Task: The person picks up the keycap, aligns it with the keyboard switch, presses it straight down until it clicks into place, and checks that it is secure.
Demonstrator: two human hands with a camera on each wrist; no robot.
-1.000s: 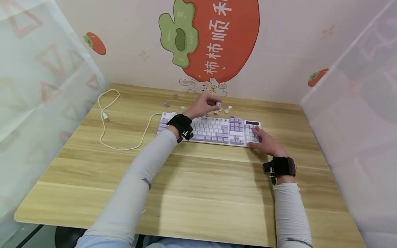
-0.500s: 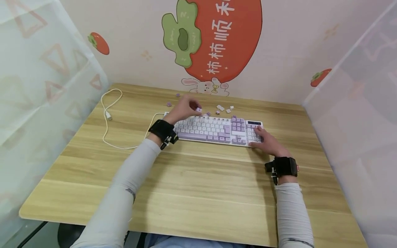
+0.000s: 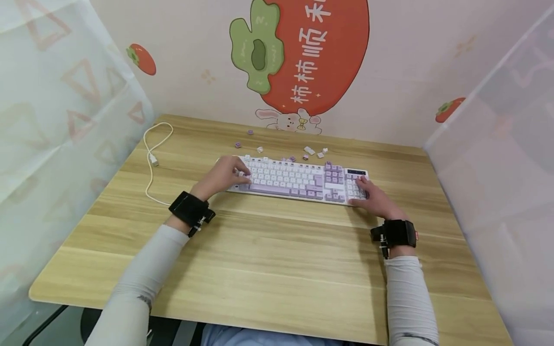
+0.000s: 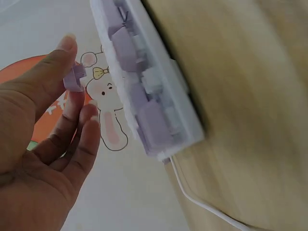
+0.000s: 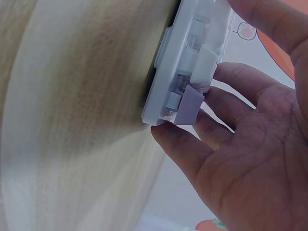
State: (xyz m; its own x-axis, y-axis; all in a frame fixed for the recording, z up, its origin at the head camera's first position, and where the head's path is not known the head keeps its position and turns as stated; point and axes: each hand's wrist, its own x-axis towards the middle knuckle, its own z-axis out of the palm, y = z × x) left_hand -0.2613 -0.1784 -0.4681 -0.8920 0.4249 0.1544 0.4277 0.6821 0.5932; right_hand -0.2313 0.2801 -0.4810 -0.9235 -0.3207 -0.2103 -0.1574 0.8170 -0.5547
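A white and purple keyboard (image 3: 285, 179) lies across the back half of the table. My left hand (image 3: 225, 175) is over its left end. Between thumb and index finger this hand pinches a small purple keycap (image 4: 74, 78), clear of the keys in the left wrist view; its other fingers are loosely bent. My right hand (image 3: 377, 198) rests on the number pad end of the keyboard, fingers fairly straight. In the right wrist view, one fingertip touches the keyboard's lower corner, near a purple key (image 5: 190, 106); other fingertips are hidden behind the keys.
Several loose keycaps lie behind the keyboard, among them a white keycap (image 3: 259, 149) and a purple keycap (image 3: 250, 132). A white cable (image 3: 149, 185) with a USB plug (image 3: 154, 160) loops on the left of the wooden table (image 3: 277, 269). A wall stands behind.
My left hand, holding the keycap, has moved left and toward me, from behind the keyboard to its left end. The right hand stays on the number pad.
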